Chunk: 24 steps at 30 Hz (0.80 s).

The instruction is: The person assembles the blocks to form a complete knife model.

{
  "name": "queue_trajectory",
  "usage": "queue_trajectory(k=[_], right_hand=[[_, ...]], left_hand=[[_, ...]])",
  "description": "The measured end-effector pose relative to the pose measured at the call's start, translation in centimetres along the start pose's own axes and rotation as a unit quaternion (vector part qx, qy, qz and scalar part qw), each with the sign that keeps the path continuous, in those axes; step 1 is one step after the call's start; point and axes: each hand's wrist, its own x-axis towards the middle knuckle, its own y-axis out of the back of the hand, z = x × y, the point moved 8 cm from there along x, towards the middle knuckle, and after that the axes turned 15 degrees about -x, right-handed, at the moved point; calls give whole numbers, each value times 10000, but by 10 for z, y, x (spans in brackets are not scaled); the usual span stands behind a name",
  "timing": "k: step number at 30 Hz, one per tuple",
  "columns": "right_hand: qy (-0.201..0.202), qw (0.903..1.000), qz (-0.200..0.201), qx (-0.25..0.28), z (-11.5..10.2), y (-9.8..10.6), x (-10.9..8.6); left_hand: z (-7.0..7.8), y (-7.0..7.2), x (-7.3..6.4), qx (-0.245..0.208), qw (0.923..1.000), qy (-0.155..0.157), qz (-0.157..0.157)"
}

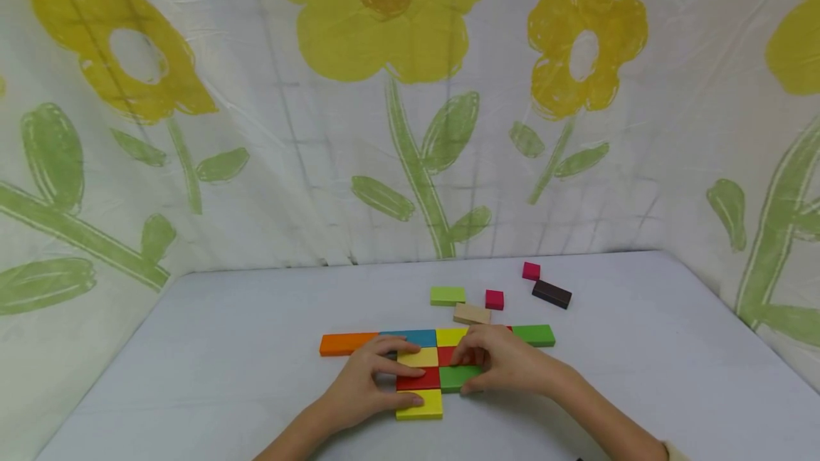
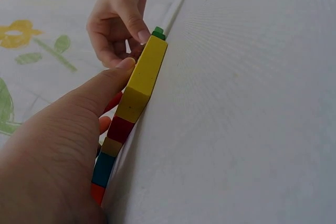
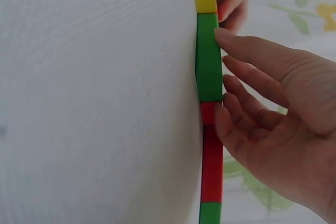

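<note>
Bench (image 1: 192,375), head view: joined blocks (image 1: 413,338) midway between side edges; aligning seems in hand.
Left hand (image 2: 58,145), left wrist view: spread, thumb touching yellow block (image 2: 144,74), gripping nothing.
Right hand (image 3: 283,98), right wrist view: half-bent, touching green block (image 3: 208,59); cannot tell whether gripping. Next likely calls for nudging edges flush.

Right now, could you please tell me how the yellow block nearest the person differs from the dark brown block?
The yellow block is bright, while the dark brown block is nearly black. The yellow block adjoins a red block in the arrangement; the dark brown block lies apart from it. The left hand touches the yellow block, but neither hand touches the dark brown block. Both are rectangular.
</note>
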Motion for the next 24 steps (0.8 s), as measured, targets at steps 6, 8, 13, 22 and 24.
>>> queue_trajectory(k=[6,8,13,22,24], right_hand=[[163,9998,26,95,-16,10,-2],[178,9997,83,109,-7,7,-1],[-150,9997,209,3,-7,16,-2],[-401,9967,607,-360,-38,48,-6],[-438,9952,735,-465,-36,51,-5]], left_hand=[[0,0,-1,-3,10000,-33,9],[1,0,0,-5,10000,-33,14],[1,1,0,24,10000,-9,23],[-1,0,0,-39,9999,-147,-13],[-1,0,0,-63,9999,-151,-19]])
